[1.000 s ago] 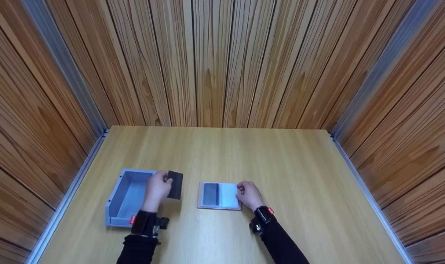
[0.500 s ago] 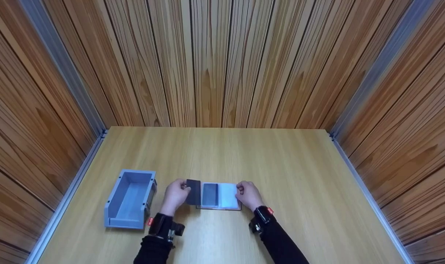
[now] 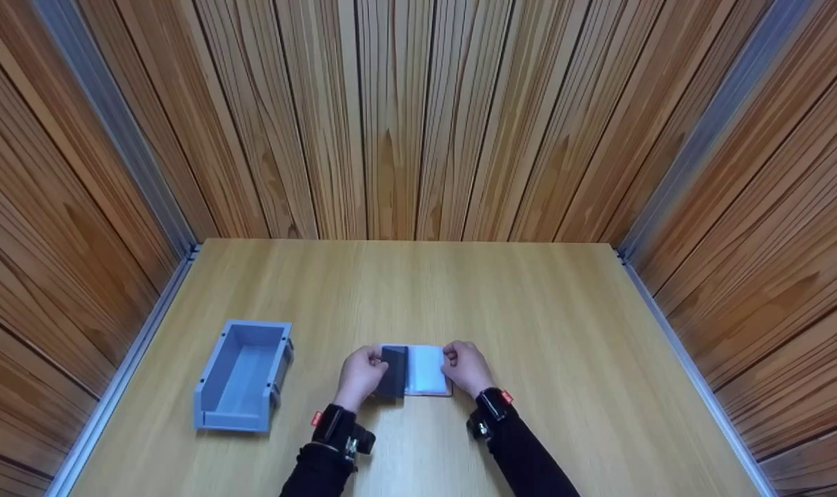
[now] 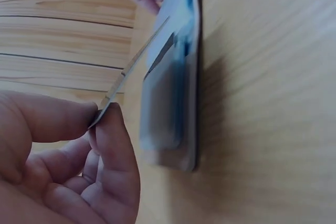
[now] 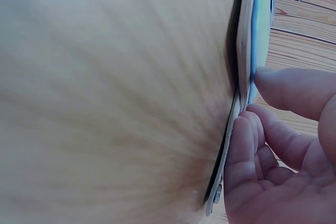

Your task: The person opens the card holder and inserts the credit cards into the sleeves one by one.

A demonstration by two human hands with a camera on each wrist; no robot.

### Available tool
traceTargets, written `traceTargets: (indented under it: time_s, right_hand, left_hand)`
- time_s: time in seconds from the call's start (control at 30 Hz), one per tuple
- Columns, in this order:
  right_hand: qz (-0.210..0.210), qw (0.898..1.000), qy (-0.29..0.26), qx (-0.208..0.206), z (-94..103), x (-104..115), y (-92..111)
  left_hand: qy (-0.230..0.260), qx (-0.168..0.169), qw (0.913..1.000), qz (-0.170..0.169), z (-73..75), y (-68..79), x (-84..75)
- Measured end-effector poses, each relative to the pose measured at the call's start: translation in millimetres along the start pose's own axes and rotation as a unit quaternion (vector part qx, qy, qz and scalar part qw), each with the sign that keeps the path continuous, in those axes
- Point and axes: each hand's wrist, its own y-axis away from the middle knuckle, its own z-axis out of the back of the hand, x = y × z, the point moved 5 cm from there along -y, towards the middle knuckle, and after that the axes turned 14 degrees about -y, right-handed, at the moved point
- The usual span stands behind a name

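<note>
- I saw my left hand [image 3: 360, 376] pinching a dark card [image 3: 393, 371] between thumb and forefinger, edge-on in the left wrist view, tilted over the card holder's [image 3: 428, 391] left pocket.
- The card holder lay open and flat on the wooden table [image 3: 528, 331], just right of the grey bin [image 3: 242, 376].
- My right hand [image 3: 468, 368] gripped the holder's right edge, thumb on the white page [image 3: 426, 367], curled fingers at its rim.
- The bin stood well apart from both hands, left of the holder.
</note>
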Motion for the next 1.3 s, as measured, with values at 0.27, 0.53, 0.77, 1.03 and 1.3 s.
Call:
traceTargets:
  time_s: [0.27, 0.53, 0.77, 1.03, 1.3]
  right_hand:
    - [-0.013, 1.0, -0.004, 0.002, -0.5, -2, -1]
    - [-0.045, 0.999, -0.009, 0.008, -1.7, -1, -2]
    - [-0.05, 0.999, -0.005, 0.008, -2.1, -2, -2]
    - [-0.022, 1.0, -0.007, 0.0, 0.9, 1, 0]
    - [-0.043, 0.999, -0.015, 0.006, -0.7, -1, 0]
  left_hand:
    - [-0.021, -0.007, 0.9996, 0.017, -14.2, -8.4, -4.2]
    - [-0.046, -0.036, 0.9983, 0.007, -20.2, -15.6, -5.8]
    - [-0.059, -0.055, 0.9967, -0.009, -21.0, -18.5, -8.8]
    - [-0.078, -0.074, 0.9938, -0.03, -21.2, -20.1, -13.8]
    - [-0.073, -0.066, 0.9948, -0.029, -28.4, -21.8, -14.6]
